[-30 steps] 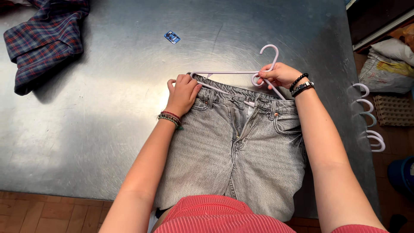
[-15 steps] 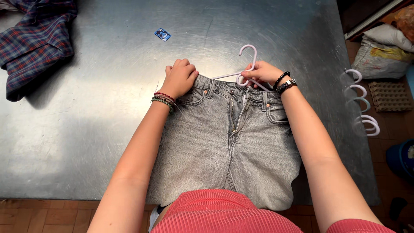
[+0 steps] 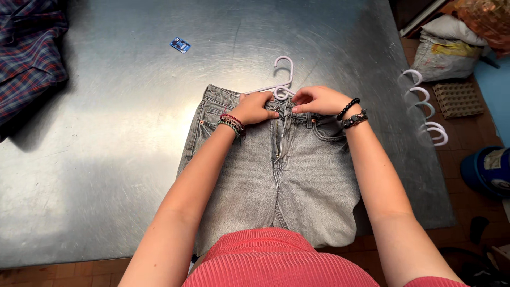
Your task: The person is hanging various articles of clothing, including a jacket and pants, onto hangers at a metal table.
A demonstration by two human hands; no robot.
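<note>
Steel fills the view: a scuffed metal table [image 3: 133, 159] with grey jeans [image 3: 297, 186] lying flat at its centre, waistband at twelve o'clock, legs running off the near edge at six. Both hands meet at the waistband's middle. The left hand [image 3: 256, 108] presses on the denim with fingers curled. The right hand [image 3: 314, 99] pinches the waistband by the fly, fingers together. A white hanger [image 3: 283, 79] pokes out just above them, hook at twelve. A plaid shirt [image 3: 29, 58] lies at ten o'clock, a small blue card [image 3: 180, 44] at eleven, spare white hangers [image 3: 427, 106] at two.
</note>
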